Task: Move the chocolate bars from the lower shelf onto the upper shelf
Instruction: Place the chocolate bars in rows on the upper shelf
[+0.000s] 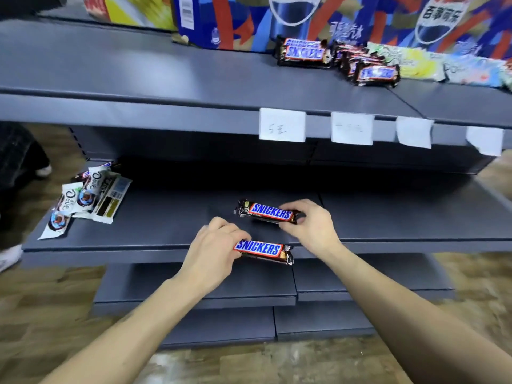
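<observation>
Two brown Snickers bars are at the lower shelf. My left hand pinches the left end of the nearer bar, which sticks out past the shelf's front edge. My right hand grips the right end of the farther bar, which lies on the shelf. On the upper shelf, at the right, lies a pile of several Snickers bars.
White Dove bars lie at the left end of the lower shelf. Pepsi cartons stand at the back of the upper shelf, with pale snack packets at the right. Paper price tags hang from its front edge. A person's shoes are at the left.
</observation>
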